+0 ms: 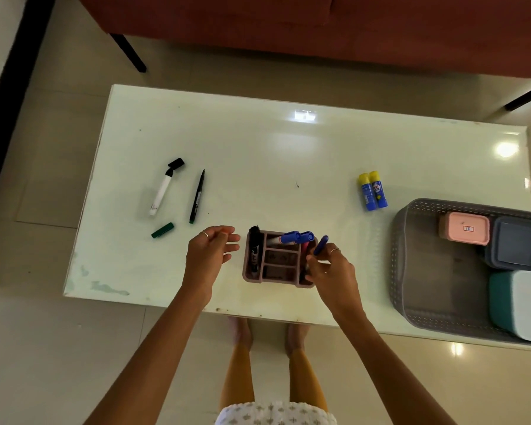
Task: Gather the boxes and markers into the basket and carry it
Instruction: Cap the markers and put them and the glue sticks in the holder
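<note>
A blue marker is pinched by the right hand at the organizer's 3 o'clock; the left hand is held spread at 9 o'clock.

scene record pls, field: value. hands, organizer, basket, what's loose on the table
left hand: open, empty, beside organizer
right hand: holding blue marker at organizer's right side
organizer: pink, compartmented, holds black marker and two blue-capped markers
basket: grey, table's right end, holds pink box, dark box, teal box
loose on table: white marker, black pen, green cap, two glue sticks
</note>
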